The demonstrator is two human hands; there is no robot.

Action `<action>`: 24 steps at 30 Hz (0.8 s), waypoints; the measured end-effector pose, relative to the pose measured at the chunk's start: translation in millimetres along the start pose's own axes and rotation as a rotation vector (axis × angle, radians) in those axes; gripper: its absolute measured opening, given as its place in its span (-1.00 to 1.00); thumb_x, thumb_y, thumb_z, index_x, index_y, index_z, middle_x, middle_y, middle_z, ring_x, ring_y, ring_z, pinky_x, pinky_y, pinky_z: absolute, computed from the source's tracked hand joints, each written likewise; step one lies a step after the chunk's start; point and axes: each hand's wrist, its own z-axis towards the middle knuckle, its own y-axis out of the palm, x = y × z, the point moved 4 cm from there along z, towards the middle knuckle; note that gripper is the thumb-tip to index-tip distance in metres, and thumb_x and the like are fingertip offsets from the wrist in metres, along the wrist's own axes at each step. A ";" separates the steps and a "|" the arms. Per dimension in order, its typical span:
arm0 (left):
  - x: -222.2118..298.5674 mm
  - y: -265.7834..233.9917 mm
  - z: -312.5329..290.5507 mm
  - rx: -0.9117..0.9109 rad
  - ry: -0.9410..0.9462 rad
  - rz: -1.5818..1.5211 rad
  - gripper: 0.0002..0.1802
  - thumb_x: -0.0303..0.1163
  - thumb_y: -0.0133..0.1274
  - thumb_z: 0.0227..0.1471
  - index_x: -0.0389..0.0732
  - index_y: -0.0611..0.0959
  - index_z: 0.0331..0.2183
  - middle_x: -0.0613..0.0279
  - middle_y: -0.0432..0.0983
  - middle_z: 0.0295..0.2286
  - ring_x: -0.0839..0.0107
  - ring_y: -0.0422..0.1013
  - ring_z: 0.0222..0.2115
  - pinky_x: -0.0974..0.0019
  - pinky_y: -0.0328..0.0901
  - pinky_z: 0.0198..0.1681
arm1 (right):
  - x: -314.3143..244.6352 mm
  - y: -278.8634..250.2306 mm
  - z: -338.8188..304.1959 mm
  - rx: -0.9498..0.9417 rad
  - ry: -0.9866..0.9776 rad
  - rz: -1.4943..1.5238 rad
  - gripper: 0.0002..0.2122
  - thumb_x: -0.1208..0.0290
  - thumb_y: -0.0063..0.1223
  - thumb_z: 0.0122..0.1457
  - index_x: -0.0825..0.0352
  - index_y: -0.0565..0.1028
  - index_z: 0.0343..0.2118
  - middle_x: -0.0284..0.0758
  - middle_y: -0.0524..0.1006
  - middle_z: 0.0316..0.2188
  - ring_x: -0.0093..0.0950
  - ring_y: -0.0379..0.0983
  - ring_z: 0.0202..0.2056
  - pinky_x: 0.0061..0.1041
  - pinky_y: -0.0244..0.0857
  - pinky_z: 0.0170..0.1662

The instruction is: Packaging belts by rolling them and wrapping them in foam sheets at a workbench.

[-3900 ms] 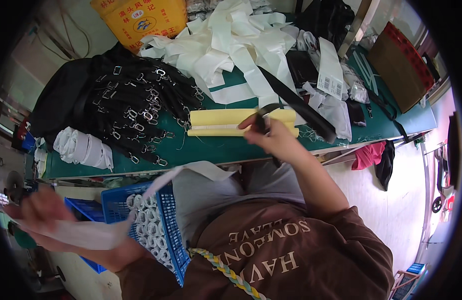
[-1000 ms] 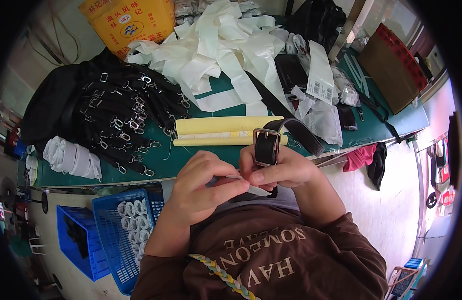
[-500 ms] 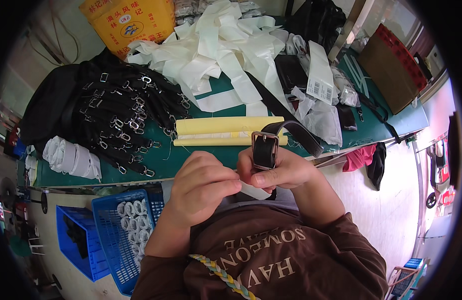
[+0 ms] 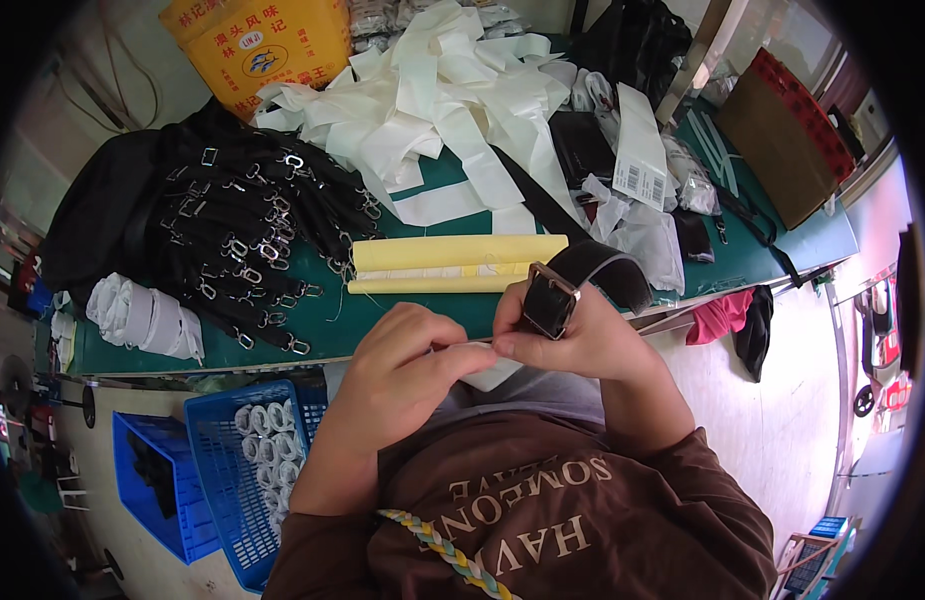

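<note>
My right hand (image 4: 592, 335) is closed around a black belt (image 4: 607, 270) with a dark metal buckle (image 4: 553, 287). The belt's strap loops up over the hand and its end hangs past the wrist side, above the table edge. My left hand (image 4: 402, 365) has its fingers curled in and its thumb stretched to the right thumb. A white strip, like paper (image 4: 494, 375), hangs between the hands, pinched by the left fingers; its upper part is hidden behind them. In front of the hands lies a folded yellow sheet (image 4: 457, 250) with white pieces in its fold.
On the green table (image 4: 312, 335) are a pile of black straps with metal clasps (image 4: 252, 220), a white roll (image 4: 142, 315) and a heap of white strips (image 4: 422, 110). A yellow bag (image 4: 262, 55) stands behind. Blue baskets (image 4: 207, 430) stand at lower left. A cardboard box (image 4: 787, 140) stands far right.
The buckle has tilted and shifted right as my right hand turned. My left hand has moved slightly right, its thumb meeting the right thumb. The white strip has shifted left and up.
</note>
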 end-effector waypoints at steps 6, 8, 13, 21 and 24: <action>-10.2 7.6 0.3 -0.076 -0.316 -0.061 -0.80 -0.62 0.18 -0.31 -0.28 0.50 -0.52 0.18 0.41 -0.53 0.28 0.37 -0.52 0.32 0.27 -0.49 | 5.0 1.5 3.6 0.079 -0.018 -0.294 -0.90 0.59 0.17 -0.15 0.35 0.44 -0.58 -0.48 0.37 -0.67 -0.72 0.27 -0.59 -0.70 0.12 -0.53; -12.0 8.3 -0.5 -0.101 -0.351 -0.051 -0.81 -0.62 0.17 -0.30 -0.29 0.49 -0.53 0.17 0.41 -0.54 0.27 0.38 -0.52 0.32 0.28 -0.48 | 6.6 1.9 4.2 0.080 -0.016 -0.309 -0.90 0.59 0.15 -0.15 0.35 0.44 -0.57 -0.48 0.37 -0.67 -0.72 0.27 -0.59 -0.70 0.12 -0.53; -2.3 4.7 0.1 -0.075 -0.175 0.040 -0.76 -0.62 0.19 -0.40 -0.26 0.50 -0.53 0.21 0.41 -0.56 0.27 0.38 -0.53 0.31 0.28 -0.47 | 2.0 -2.6 2.7 0.157 -0.081 -0.307 -0.91 0.60 0.11 -0.09 0.34 0.42 -0.52 -0.48 0.36 -0.64 -0.70 0.25 -0.60 -0.69 0.12 -0.53; 2.4 7.2 4.5 -0.054 -0.036 0.081 -0.73 -0.59 0.22 -0.48 -0.25 0.51 -0.56 0.24 0.41 -0.56 0.29 0.37 -0.54 0.33 0.28 -0.50 | -75.0 -37.5 1.4 0.014 -0.532 0.922 -0.78 0.27 -0.29 0.26 0.33 0.28 -0.36 -0.42 0.20 -0.67 -0.66 0.05 -0.73 -0.67 0.01 -0.67; 7.2 8.2 7.0 -0.031 -0.008 0.034 -0.72 -0.57 0.24 -0.48 -0.25 0.50 -0.56 0.23 0.40 -0.56 0.29 0.36 -0.55 0.33 0.27 -0.51 | -87.4 -38.3 6.4 -0.125 -0.588 1.007 -0.74 0.25 -0.37 0.28 0.32 0.34 -0.30 -0.43 0.21 -0.66 -0.67 0.05 -0.72 -0.68 0.02 -0.65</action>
